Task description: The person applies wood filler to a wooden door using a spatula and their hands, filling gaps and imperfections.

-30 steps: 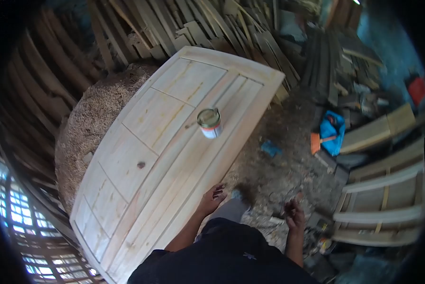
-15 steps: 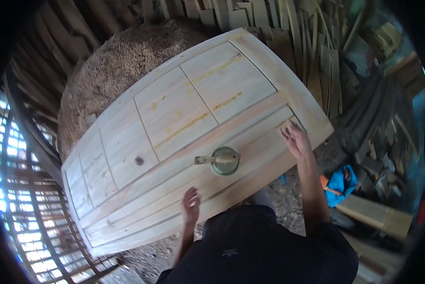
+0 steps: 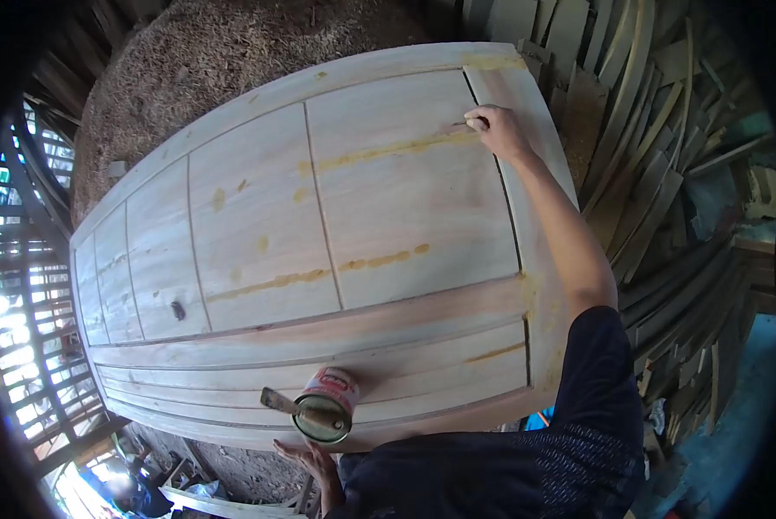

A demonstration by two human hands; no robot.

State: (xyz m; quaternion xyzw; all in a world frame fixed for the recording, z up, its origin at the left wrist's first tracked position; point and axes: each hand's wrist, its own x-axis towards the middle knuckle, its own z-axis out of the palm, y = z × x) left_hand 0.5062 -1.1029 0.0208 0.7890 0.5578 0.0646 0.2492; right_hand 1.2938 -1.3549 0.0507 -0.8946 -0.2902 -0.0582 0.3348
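A pale wooden door panel (image 3: 388, 199) with grooves and yellowish filler streaks lies across the view. At its upper right, my right hand (image 3: 496, 131) is closed in a pinch over the end of a long filler streak; the small thin thing between its fingertips is too small to name. An open can (image 3: 332, 394) with a red and white label stands on the panel near the front edge, a flat-bladed tool (image 3: 280, 401) lying across its mouth. Just below the can, at the panel's near edge, my left hand (image 3: 313, 463) has its fingers apart and holds nothing.
Behind the panel is a heap of wood shavings (image 3: 189, 86). Wooden boards (image 3: 656, 130) lean at the right. A slatted wall (image 3: 33, 329) lets in light at the left. A blurred person in dark clothing (image 3: 150, 497) is at the lower left. A dark knot (image 3: 178, 310) marks the panel.
My right hand has moved from the panel's lower right part to its upper right and is now pinched. My left hand is now at the near edge, below the can. The view has shifted.
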